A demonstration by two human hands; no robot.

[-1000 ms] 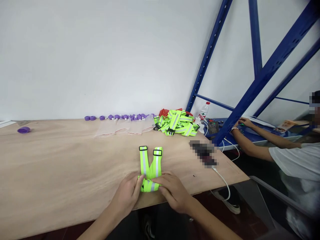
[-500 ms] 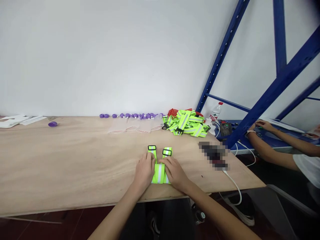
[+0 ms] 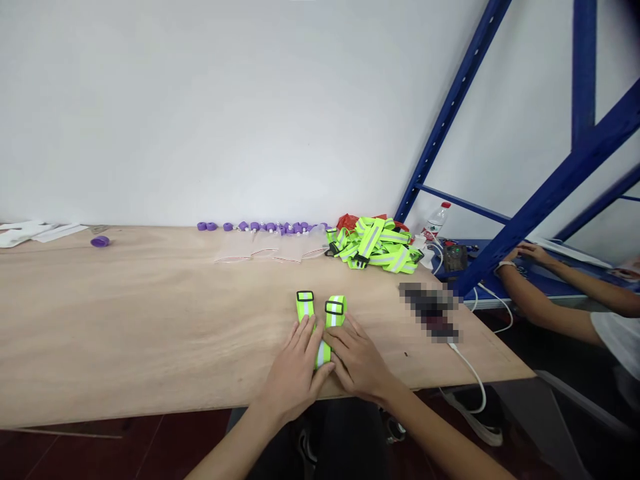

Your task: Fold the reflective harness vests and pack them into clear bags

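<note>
A folded yellow-green reflective strap [image 3: 323,355] lies at the front edge of the wooden table, its two ends with black buckles pointing away from me. My left hand [image 3: 296,365] lies over the strap's left part, fingers stretched out and pressing down. On the right part rests my right hand [image 3: 361,357], fingers spread and slightly bent over the strap. Both hands nearly meet over its middle and hide much of the folded section.
Behind are a pile of similar straps [image 3: 383,247], clear bags [image 3: 287,248] and several purple items [image 3: 270,227]. A blurred dark object [image 3: 430,310] with a white cable lies right. Beyond the blue rack [image 3: 533,200], another person's arms [image 3: 555,300] reach over a blue table.
My left hand has moved from the strap's left edge onto its middle, fingers now extended. My right hand has shifted slightly right and down, its fingers more spread. The view has turned slightly.
</note>
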